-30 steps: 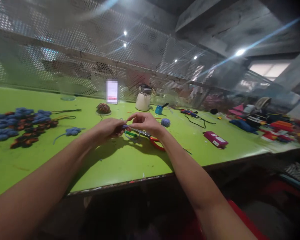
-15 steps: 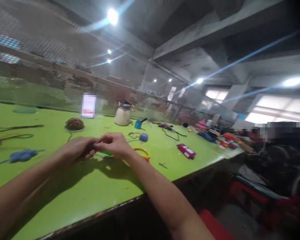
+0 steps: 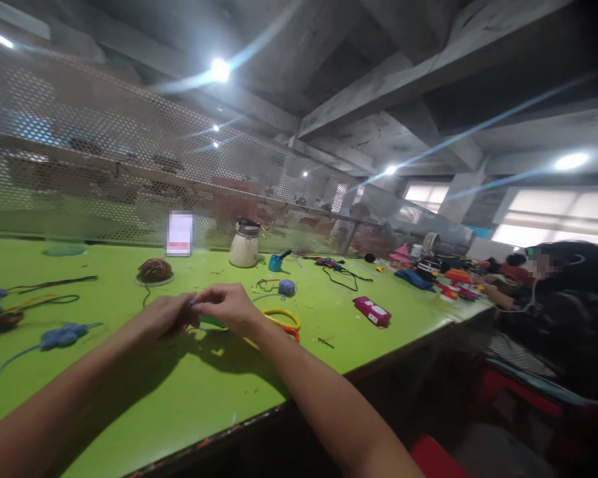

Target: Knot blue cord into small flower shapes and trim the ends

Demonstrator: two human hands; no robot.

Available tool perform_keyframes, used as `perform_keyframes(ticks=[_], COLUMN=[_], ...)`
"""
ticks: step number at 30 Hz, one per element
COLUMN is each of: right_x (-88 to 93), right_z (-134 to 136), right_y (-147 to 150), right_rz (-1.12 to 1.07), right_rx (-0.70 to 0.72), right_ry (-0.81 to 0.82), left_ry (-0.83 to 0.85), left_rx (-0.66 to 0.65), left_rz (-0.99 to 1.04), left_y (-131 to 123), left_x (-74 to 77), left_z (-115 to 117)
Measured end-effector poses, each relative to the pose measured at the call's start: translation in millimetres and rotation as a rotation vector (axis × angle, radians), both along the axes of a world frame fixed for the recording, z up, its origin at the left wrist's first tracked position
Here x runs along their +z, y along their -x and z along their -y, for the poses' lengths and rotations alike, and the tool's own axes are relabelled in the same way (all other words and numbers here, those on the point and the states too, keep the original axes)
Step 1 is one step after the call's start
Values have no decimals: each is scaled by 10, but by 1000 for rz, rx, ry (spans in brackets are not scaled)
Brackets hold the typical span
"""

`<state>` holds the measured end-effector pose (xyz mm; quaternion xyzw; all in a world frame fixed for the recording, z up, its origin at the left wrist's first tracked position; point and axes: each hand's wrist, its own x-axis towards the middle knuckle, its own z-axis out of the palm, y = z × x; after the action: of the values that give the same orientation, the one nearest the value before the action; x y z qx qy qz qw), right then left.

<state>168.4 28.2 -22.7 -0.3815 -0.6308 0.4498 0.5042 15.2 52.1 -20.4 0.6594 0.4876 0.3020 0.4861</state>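
We have both hands together over the green table [image 3: 189, 392], fingertips meeting just above its surface. Our left hand [image 3: 162, 317] and right hand [image 3: 228, 307] pinch a small blue piece of cord [image 3: 193, 303] between them; it sits right at the meeting point, mostly hidden by the fingers, so we cannot tell its length or how it runs. Both grips are narrow, thumb against fingers, closed on that piece. Neither hand is nearer than the other; the piece lies between the two.

Just under and to the right of our right hand lie scissors with yellow and red loops [image 3: 282, 320], nearly touching the wrist. A small blue yarn ball [image 3: 287, 287] lies a little farther off to the right. To the left a blue knotted cord flower [image 3: 62, 334] lies well apart, and a brown yarn ball [image 3: 154, 270] sits beyond the hands. The near edge of the table runs close below our forearms, with open green surface between it and the hands. A seated person [image 3: 563, 299] is at the far right, well away.
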Motion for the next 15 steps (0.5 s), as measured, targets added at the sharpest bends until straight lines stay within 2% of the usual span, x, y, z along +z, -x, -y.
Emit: perform_keyframes(ticks=[2, 4, 6, 8, 10, 13, 15], right_x=[33, 73, 106, 127, 136, 148, 167], right_z=[10, 22, 32, 35, 34, 40, 55], right_y=[-39, -85, -131, -171, -204, -243, -267], right_rz=[40, 108, 166, 194, 204, 202, 177], right_rx=[6, 1, 10, 39, 87, 155, 185], right_ry=[3, 28, 79, 125, 146, 157, 179], left_ry=[-72, -167, -273, -375, -440, -422, -375], left_rx=[86, 227, 277, 180, 24, -163, -183], left_rz=[-62, 17, 94, 60, -29, -86, -62], left_y=[57, 101, 110, 80, 34, 2, 14], left_x=[98, 185, 239, 259, 253, 224, 195], left_z=[13, 42, 77, 107, 122, 115, 102])
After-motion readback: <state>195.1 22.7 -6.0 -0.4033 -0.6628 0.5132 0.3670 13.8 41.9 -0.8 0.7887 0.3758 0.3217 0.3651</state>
